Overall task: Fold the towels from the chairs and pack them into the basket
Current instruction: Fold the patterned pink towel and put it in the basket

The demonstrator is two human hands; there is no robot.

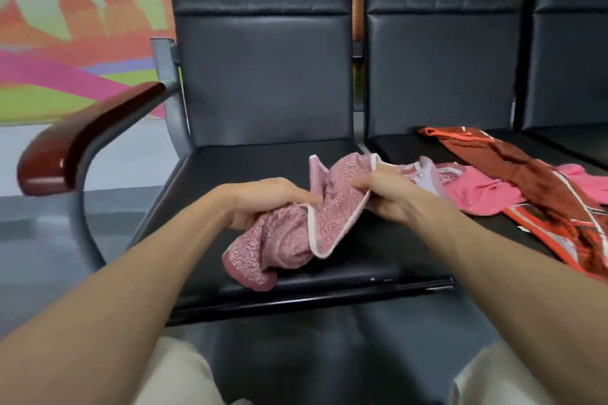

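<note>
Left hand (263,199) and right hand (391,196) grip a speckled towel (296,237) over the seat (250,161), beside a pink towel (477,194) and red towel (539,181).

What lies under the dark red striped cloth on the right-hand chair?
A bright pink towel shows on both sides of the dark red striped cloth, so it passes beneath; its middle is covered. Below both is the black padded chair seat.
</note>
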